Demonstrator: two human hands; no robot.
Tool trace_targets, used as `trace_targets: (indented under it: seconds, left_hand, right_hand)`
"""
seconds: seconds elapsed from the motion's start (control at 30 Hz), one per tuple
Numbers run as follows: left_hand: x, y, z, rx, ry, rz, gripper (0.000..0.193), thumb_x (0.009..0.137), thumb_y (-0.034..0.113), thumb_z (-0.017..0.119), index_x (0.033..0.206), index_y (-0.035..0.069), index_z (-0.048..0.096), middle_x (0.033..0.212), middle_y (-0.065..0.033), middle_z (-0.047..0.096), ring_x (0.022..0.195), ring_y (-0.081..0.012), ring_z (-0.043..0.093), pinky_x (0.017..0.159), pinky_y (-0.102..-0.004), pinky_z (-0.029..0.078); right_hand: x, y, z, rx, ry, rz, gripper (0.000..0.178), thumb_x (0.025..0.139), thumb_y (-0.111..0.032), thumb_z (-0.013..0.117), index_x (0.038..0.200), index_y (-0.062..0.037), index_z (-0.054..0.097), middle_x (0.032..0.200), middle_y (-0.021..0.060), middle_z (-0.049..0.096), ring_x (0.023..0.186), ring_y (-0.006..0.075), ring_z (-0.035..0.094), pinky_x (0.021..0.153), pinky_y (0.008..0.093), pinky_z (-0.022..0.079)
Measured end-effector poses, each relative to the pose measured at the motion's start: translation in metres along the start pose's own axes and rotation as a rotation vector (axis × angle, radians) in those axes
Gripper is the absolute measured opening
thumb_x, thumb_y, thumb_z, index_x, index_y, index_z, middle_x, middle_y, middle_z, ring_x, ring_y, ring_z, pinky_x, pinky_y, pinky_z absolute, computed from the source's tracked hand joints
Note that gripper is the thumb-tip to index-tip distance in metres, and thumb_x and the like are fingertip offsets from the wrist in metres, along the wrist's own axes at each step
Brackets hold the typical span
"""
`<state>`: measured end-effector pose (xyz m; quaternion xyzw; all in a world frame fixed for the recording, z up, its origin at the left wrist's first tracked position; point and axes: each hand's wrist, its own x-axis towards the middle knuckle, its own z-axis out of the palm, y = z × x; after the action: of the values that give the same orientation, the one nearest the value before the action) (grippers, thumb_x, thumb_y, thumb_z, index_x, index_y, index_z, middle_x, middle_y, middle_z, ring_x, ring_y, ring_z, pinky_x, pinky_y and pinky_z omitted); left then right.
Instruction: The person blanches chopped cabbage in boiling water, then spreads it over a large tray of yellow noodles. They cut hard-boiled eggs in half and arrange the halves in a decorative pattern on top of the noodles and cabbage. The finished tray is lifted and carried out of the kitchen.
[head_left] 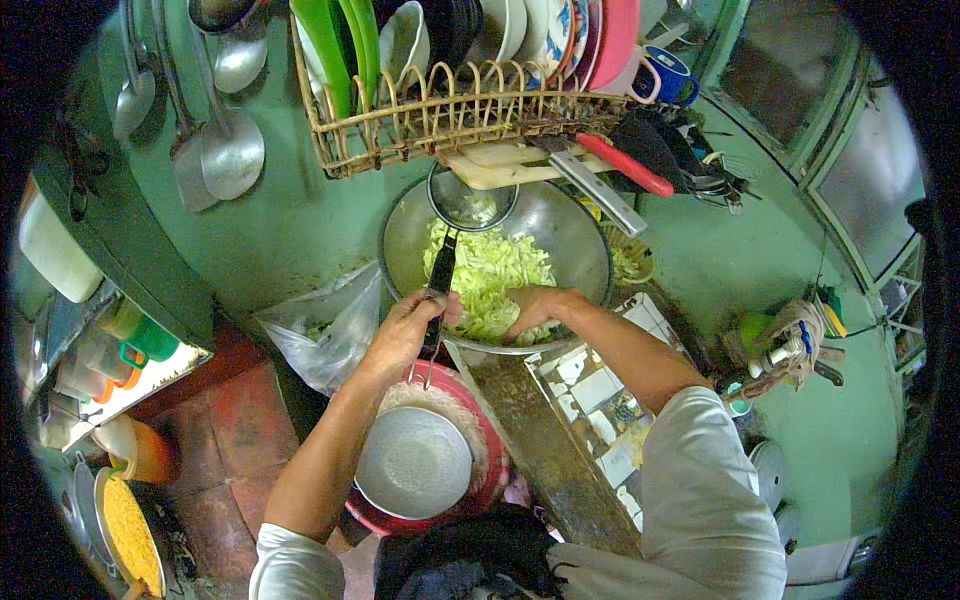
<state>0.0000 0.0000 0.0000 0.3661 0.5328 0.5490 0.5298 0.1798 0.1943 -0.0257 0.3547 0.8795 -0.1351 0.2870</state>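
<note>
My left hand point(408, 322) grips the black handle of a round metal strainer point(474, 205). The strainer's bowl reaches over the far left part of a wide metal basin point(580, 235), with a few pale shreds showing in it. A heap of shredded cabbage point(492, 262), light green, lies in the basin. On the heap's near right side, my right hand point(540, 306) reaches down into the shreds. Its fingers are buried there, so their grip is hidden. Below my left hand, a grey metal bowl point(414, 462) sits inside a red basin point(488, 425).
A rattan dish rack point(420, 120) with plates and bowls hangs on the green wall, cutting boards point(500, 165) beneath it. A clear plastic bag point(335, 335) is left of the basin. A tiled counter point(590, 385) extends under my right arm. Ladles point(232, 155) hang at upper left.
</note>
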Motion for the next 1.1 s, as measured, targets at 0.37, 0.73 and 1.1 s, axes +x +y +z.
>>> trace_targets:
  seconds: [0.37, 0.73, 1.1]
  left_hand:
    - [-0.002, 0.000, 0.021, -0.082, -0.024, -0.081, 0.039, 0.096, 0.029, 0.048, 0.123, 0.002, 0.055, 0.106, -0.0085, 0.068, 0.103, -0.0171, 0.062, 0.083, -0.0312, 0.048]
    - [-0.017, 0.050, -0.009, 0.103, -0.227, -0.204, 0.043, 0.099, 0.027, 0.042, 0.125, -0.006, 0.050, 0.096, -0.0199, 0.069, 0.083, -0.0290, 0.068, 0.079, -0.0388, 0.055]
    - [-0.021, 0.070, 0.004, 0.053, -0.241, -0.347, 0.032, 0.098, 0.024, 0.040, 0.113, -0.002, 0.052, 0.091, -0.0178, 0.069, 0.077, -0.0252, 0.069, 0.073, -0.0348, 0.056]
  right_hand:
    - [0.014, 0.001, 0.020, 0.014, 0.160, -0.101, 0.077, 0.071, -0.025, 0.075, 0.140, -0.0124, 0.044, 0.129, 0.0234, 0.055, 0.119, 0.0347, 0.054, 0.100, 0.0408, 0.045]
    - [-0.031, 0.080, -0.062, 1.154, 0.265, -0.142, 0.065, 0.081, -0.013, 0.071, 0.137, -0.0004, 0.041, 0.105, 0.0106, 0.066, 0.087, 0.0176, 0.065, 0.068, 0.0307, 0.056]
    - [0.021, 0.001, -0.104, 0.619, 0.407, -0.279, 0.050, 0.086, -0.031, 0.066, 0.128, -0.0061, 0.054, 0.114, 0.0139, 0.064, 0.086, 0.0193, 0.064, 0.061, 0.0353, 0.057]
